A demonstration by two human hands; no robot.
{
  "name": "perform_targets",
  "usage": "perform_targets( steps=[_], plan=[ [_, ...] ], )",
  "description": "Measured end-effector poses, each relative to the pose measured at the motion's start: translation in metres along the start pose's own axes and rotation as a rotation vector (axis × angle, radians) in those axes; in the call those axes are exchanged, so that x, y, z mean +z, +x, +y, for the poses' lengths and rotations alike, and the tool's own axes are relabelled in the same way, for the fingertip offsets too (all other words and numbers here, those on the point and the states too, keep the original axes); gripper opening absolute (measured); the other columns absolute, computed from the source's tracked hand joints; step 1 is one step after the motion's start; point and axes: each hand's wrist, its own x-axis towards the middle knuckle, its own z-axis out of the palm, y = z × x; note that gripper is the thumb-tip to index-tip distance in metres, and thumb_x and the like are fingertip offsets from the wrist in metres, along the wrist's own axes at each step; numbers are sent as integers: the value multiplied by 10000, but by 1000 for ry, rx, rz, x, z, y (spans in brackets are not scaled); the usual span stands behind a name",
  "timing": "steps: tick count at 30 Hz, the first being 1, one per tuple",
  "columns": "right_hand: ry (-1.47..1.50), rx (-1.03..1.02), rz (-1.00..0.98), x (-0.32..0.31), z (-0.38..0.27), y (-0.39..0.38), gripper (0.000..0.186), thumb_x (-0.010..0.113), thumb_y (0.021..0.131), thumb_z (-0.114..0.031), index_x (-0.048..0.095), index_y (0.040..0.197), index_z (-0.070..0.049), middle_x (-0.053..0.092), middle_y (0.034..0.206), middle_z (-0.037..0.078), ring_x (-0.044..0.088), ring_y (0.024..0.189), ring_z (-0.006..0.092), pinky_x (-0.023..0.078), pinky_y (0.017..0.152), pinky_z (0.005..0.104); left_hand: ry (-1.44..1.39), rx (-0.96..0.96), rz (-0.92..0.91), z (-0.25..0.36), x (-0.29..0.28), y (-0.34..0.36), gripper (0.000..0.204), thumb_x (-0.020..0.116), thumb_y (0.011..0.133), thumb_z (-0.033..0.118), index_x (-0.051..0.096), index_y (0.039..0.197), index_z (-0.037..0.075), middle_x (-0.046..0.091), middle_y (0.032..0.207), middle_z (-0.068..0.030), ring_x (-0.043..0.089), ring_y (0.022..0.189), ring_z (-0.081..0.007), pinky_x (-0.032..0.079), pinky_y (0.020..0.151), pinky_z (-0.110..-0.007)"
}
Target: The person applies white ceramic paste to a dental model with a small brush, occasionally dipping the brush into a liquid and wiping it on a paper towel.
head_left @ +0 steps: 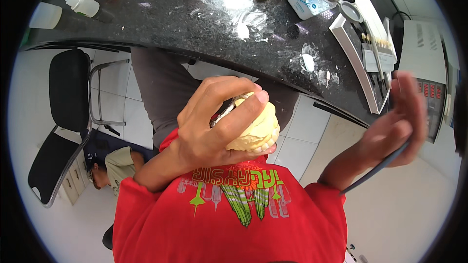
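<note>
My left hand point(209, 122) is closed around a yellow dental cast point(258, 124) in front of my red shirt. A row of pale teeth point(267, 142) runs along the cast's lower right edge, and a strip of silvery metal point(225, 113) shows between my fingers. My right hand point(397, 122) is raised at the right, beside the table's edge and apart from the cast, its fingers smeared by motion. Along its palm and wrist runs a slim blue-grey strip point(378, 167); whether the fingers grip it, I cannot make out.
A dark speckled table point(180, 24) with white powder smears spans the top. On it stand an open-lidded jar point(312, 0), small bottles point(83, 6) and a box of brushes point(360, 58). A grey device point(424, 53) stands far right. Left are a black chair point(70, 90) and another person point(122, 165).
</note>
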Motion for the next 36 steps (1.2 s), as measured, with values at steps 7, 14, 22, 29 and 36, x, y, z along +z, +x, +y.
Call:
perform_targets(
  steps=[7, 14, 22, 29, 36],
  plan=[
    [688, 362, -292, 58, -30, -48, 470, 789, 748, -233, 642, 1070, 76, 653, 1063, 284, 663, 1002, 366, 550, 830, 395, -96, -32, 65, 3, 3, -5, 666, 863, 613, 257, 576, 1179, 55, 603, 1013, -156, 626, 851, -289, 540, 701, -373],
    [801, 403, -315, 70, -33, -56, 439, 795, 737, -171, 655, 1084, 57, 659, 1074, 264, 667, 999, 352, 556, 816, 380, -99, -35, 57, 4, 4, -6, 645, 854, 638, 283, 583, 1175, 54, 605, 1010, -158, 627, 851, -291, 540, 706, -372],
    [613, 372, -133, 53, -32, -56, 490, 548, 937, -432, 646, 1064, 31, 677, 971, 206, 685, 878, 282, 565, 731, 327, -43, -94, 1, 2, 0, -7, 642, 861, 637, 270, 584, 1168, 38, 620, 1011, -185, 632, 828, -313, 540, 676, -377],
    [327, 519, -143, 3, -5, -30, 390, 464, 966, -331, 592, 1030, 32, 545, 806, 103, 562, 626, 159, 453, 556, 246, 23, -171, 27, -4, 2, -5, 651, 847, 667, 249, 546, 1197, 21, 620, 998, -203, 632, 794, -307, 534, 640, -356],
    [332, 821, -164, -3, 5, -31, 148, 673, 795, 17, 527, 809, -4, 621, 744, 123, 603, 644, 128, 499, 600, 242, 94, -214, -29, 0, -1, -2, 667, 852, 662, 223, 533, 1214, 27, 614, 1015, -204, 628, 808, -302, 528, 645, -352]
  ],
)
